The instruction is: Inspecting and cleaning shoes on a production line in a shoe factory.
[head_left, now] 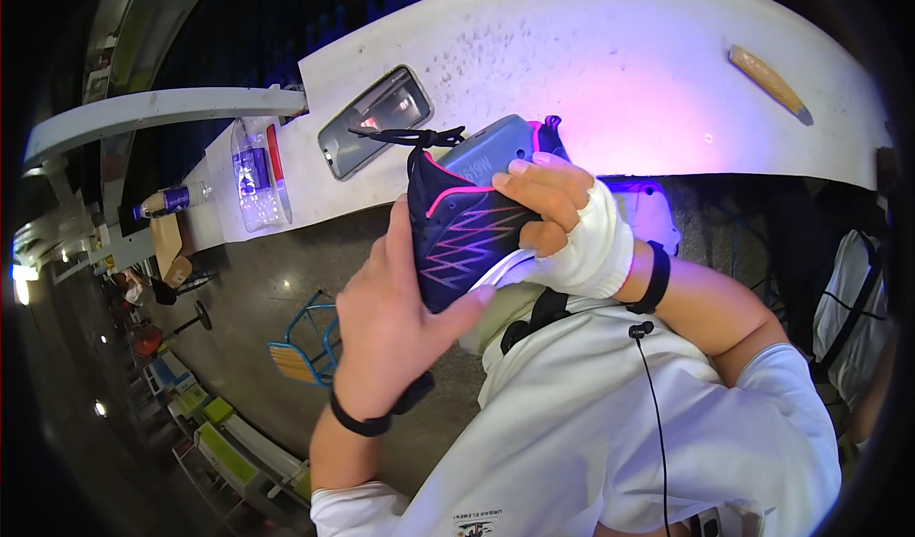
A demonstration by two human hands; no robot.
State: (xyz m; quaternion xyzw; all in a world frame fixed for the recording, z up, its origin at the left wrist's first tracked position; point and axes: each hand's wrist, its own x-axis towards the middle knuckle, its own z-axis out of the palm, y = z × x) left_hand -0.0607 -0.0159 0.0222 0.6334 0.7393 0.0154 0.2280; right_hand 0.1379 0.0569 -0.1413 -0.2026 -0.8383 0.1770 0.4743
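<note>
Between my hands, near the white table's front edge, is a dark shoe [467, 242] with pink trim and a pink zigzag pattern on its side. A grey-blue shoe last [493, 154] fills its opening, and black shoelaces [419, 138] stick out to the left. My bare left hand [389, 313] is closed on the shoe's left side, thumb along the lower edge. In a white fingerless glove, my right hand [572, 222] grips the right side, fingertips against the last and the upper. The underside of the shoe is mostly hidden.
On the white table [591, 60] lie a smartphone [376, 122] and a wooden-handled tool [770, 84]. Plastic bottles [254, 180] stand or lie at its left end, beside a white frame [162, 108]. A blue stool [307, 346] is on the floor at left.
</note>
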